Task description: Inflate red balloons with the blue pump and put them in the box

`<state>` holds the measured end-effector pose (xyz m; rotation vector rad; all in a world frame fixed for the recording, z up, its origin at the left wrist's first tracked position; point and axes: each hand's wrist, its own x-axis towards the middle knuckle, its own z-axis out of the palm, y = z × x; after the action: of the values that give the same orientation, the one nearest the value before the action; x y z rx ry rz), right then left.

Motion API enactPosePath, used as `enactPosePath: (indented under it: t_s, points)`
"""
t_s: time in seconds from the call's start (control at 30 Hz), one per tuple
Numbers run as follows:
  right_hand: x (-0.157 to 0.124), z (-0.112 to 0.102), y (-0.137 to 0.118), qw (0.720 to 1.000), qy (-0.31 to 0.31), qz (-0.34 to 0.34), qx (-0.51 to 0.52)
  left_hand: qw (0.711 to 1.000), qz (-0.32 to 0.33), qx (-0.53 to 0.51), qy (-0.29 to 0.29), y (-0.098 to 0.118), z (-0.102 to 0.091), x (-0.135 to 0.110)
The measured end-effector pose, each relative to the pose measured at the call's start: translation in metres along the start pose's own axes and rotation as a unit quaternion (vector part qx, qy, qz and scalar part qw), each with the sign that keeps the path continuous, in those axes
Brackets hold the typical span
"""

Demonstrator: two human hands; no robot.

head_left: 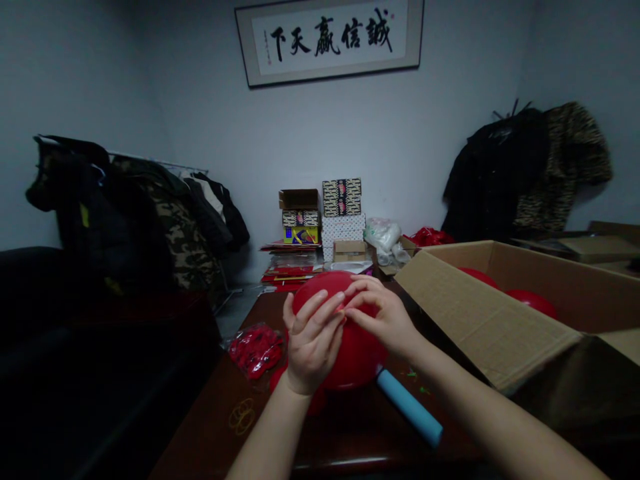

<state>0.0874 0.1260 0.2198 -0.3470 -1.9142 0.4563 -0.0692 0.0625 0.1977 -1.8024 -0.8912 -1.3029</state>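
Carrier: dark wood table [350,437]
Left edge: clear plastic bag [256,351] of red items
Near-left corner: rubber bands [242,416]
Centre: red balloon [316,403], partly hidden
Near edge, centre-right: blue tube [410,408], green scraps [416,381] just beyond
Right edge: open cardboard box [480,313]

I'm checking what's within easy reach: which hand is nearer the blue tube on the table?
Right. The right hand is just beyond the tube's upper end, on the red balloon. The left hand is farther from the blue tube, off to its left across the balloon.

An open cardboard box [487,313] blocks passage right of the hands [315,343]; a blue tube [409,407] lies below.
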Motion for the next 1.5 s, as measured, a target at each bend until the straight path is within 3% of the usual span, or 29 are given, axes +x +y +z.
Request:
enactPosePath:
  t_s: [0.1,0.23,0.37,0.47,0.53,0.63,0.73,0.9,1.13,1.5]
  points:
    - [-0.001,0.002,-0.004,1.000,0.015,-0.009,-0.008,1.000,0.002,-0.003,0.002,0.001,-0.001,0.000]
    - [-0.002,0.002,-0.002,0.995,-0.001,0.055,0.079,1.000,-0.006,-0.004,0.003,0.003,-0.003,0.004]
    - [-0.001,-0.009,0.003,0.968,-0.085,0.104,0.212,0.999,-0.034,-0.004,0.002,0.005,-0.006,0.006]
    - [0.002,-0.020,0.001,0.966,-0.172,0.069,0.182,0.999,-0.053,-0.010,0.000,0.005,-0.007,0.006]
    - [0.004,-0.024,-0.001,0.974,-0.184,0.040,0.123,0.998,-0.062,-0.013,0.000,0.006,-0.006,0.006]
    - [0.005,-0.020,0.000,0.997,-0.068,0.009,0.042,0.997,-0.072,-0.021,-0.003,0.006,-0.005,0.006]
    - [0.002,-0.010,0.003,0.998,0.062,-0.015,-0.020,0.996,-0.082,-0.022,-0.008,0.005,-0.002,0.006]
    - [-0.004,0.007,0.009,0.984,0.172,-0.003,-0.049,0.996,-0.088,0.001,-0.030,0.002,0.004,0.004]
    - [-0.008,0.023,0.033,0.969,0.190,0.156,0.033,0.996,-0.063,0.038,-0.056,-0.004,0.016,-0.008]
    - [-0.008,0.037,0.040,0.958,0.166,0.211,0.102,0.994,-0.077,0.044,-0.070,-0.007,0.024,-0.013]
